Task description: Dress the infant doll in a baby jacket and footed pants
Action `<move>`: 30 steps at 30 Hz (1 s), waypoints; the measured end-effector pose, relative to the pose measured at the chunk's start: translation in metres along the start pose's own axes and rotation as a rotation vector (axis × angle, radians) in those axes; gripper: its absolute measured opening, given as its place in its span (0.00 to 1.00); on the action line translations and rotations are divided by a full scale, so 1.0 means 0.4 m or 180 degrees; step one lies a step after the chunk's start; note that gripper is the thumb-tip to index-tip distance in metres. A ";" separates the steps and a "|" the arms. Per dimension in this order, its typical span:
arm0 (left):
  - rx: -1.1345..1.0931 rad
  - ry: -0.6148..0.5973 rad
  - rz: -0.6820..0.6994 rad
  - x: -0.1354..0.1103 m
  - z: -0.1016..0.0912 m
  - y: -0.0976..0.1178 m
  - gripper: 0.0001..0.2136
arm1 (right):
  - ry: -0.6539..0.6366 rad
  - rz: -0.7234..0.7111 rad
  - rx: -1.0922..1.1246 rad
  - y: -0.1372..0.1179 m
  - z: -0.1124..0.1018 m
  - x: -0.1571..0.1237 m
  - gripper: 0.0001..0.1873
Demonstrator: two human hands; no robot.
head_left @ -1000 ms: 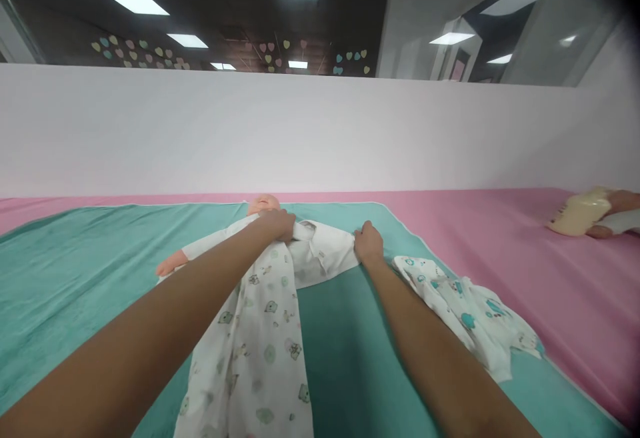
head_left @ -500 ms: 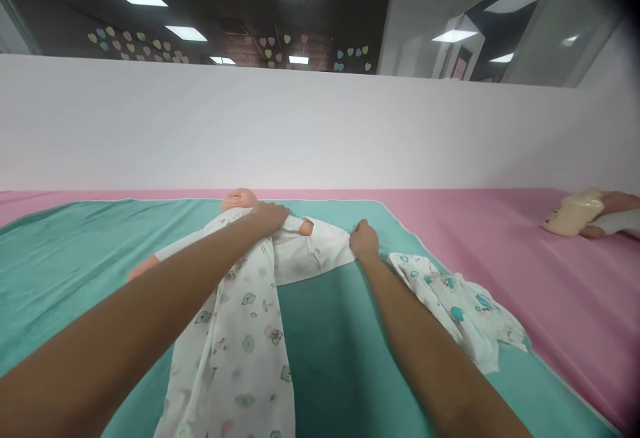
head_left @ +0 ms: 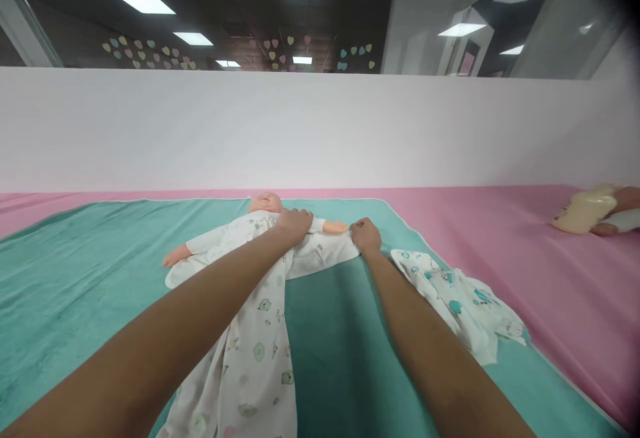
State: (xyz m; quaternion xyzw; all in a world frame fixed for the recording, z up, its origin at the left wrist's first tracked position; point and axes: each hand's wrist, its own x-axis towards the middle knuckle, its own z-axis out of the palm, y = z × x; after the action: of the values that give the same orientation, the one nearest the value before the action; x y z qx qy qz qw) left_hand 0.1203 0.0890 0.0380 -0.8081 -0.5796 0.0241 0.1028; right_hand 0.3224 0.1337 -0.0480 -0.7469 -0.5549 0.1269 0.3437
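A baby doll lies face up on a teal cloth, its head toward the wall. White long sleeves cover its arms, and a white printed baby gown runs down from its chest toward me. My left hand is closed over the doll's shoulder and upper arm; its fingertips are partly hidden. The doll's hand points right, above a plain white part of the gown spread underneath. At that part's right end, my right hand pinches its edge, close to the doll's fingers.
A crumpled white garment with teal prints lies beside my right forearm. The teal cloth rests on a pink cover. At far right lies a cream-coloured object with another doll-like limb against it. A white wall stands behind.
The doll and my left hand have shifted right. The doll's hand now reaches farther out, near my right hand, and its other arm shows more. My right hand still pinches the white edge.
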 end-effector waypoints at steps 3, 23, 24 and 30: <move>-0.0146 -0.0052 0.0104 -0.017 -0.004 0.001 0.16 | 0.0055 -0.0086 0.0095 -0.002 -0.001 0.002 0.14; -0.3532 0.0259 -0.1129 -0.376 0.099 -0.337 0.37 | -0.1719 -0.2061 0.1700 -0.259 0.096 -0.289 0.44; -0.3331 0.0419 -0.1184 -0.373 0.102 -0.331 0.35 | -0.1688 -0.2065 0.1585 -0.267 0.091 -0.285 0.43; -0.1824 0.1365 -0.0895 -0.387 0.112 -0.272 0.05 | -0.1095 -0.2152 0.1150 -0.294 0.067 -0.329 0.19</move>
State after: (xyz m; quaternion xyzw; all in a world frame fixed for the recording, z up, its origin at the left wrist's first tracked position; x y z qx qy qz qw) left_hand -0.0386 -0.0171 0.0030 -0.7034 -0.6333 -0.3227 -0.0061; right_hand 0.1736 0.0405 -0.0160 -0.4183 -0.7869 0.2250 0.3938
